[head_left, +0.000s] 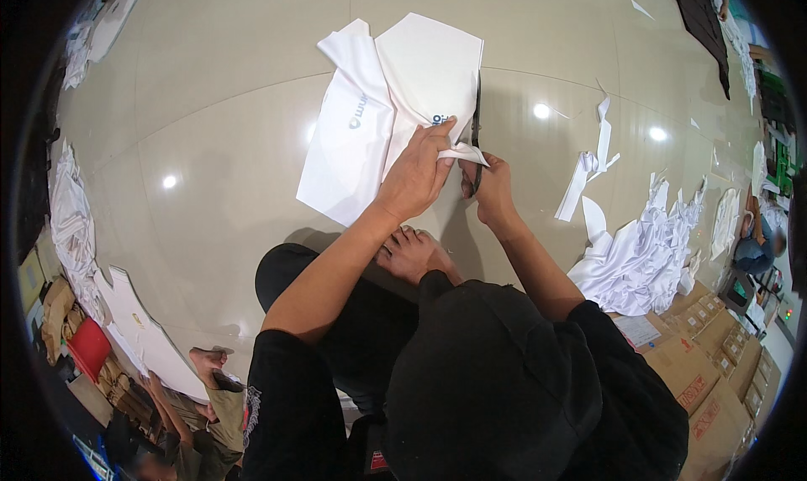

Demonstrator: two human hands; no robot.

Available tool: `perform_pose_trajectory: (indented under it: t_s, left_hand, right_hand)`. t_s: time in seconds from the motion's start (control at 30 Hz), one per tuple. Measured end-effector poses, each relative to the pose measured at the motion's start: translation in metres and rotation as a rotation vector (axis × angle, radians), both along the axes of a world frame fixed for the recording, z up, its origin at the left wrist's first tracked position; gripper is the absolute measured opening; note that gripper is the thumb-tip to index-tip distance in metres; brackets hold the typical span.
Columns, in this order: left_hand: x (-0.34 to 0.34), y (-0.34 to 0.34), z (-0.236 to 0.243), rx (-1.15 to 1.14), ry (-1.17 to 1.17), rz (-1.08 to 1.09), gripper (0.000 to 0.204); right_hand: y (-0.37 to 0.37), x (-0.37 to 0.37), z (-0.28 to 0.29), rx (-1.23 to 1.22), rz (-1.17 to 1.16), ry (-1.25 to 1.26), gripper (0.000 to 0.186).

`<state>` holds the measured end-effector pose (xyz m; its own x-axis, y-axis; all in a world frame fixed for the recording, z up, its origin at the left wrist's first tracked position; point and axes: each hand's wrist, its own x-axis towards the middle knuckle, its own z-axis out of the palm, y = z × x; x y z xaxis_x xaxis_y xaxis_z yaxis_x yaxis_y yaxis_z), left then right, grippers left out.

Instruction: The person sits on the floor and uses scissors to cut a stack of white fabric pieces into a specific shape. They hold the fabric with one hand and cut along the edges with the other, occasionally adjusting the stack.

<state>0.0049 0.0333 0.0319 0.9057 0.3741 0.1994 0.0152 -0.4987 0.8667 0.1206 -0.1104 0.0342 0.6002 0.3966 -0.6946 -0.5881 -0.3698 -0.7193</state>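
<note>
On the tiled floor in front of me lies a pale cream-white fabric panel (429, 56) with straight-cut edges and a small blue print. My left hand (418, 168) rests on its lower part, fingers stretched over the print, with a folded strip of fabric (464, 152) caught beside the thumb. My right hand (494, 187) is closed round the handles of black scissors (478, 111); their long blade runs up along the panel's right edge. Just left lies another white fabric piece (340, 149) with a blue print, partly folded at the top.
My bare foot (414, 254) is below the fabric. White offcuts (580, 182) and a heap of white fabric (639, 258) lie right, near cardboard boxes (706, 388). More white cloth (76, 220) is at the left, where another person's arm (172, 409) reaches toward a white panel (155, 334).
</note>
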Motion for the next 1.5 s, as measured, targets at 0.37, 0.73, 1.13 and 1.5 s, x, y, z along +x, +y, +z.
perform_pose_trajectory:
  t_s: [0.37, 0.73, 1.13, 1.5]
  left_hand:
    - [-0.002, 0.0, 0.001, 0.005, 0.008, -0.002, 0.018]
    - [-0.002, 0.0, -0.001, -0.009, -0.01, 0.003, 0.017]
    - [-0.003, 0.0, -0.001, -0.013, 0.004, 0.0, 0.016]
    - [-0.005, 0.002, -0.001, -0.039, 0.003, -0.022, 0.016]
  right_hand:
    - [-0.006, -0.002, -0.008, 0.01, 0.0, -0.011, 0.021]
    - [-0.006, -0.002, -0.004, -0.013, -0.009, -0.011, 0.021]
    - [-0.009, -0.006, -0.004, -0.015, -0.006, -0.018, 0.02]
    - [-0.003, 0.001, 0.001, -0.052, 0.007, -0.027, 0.014]
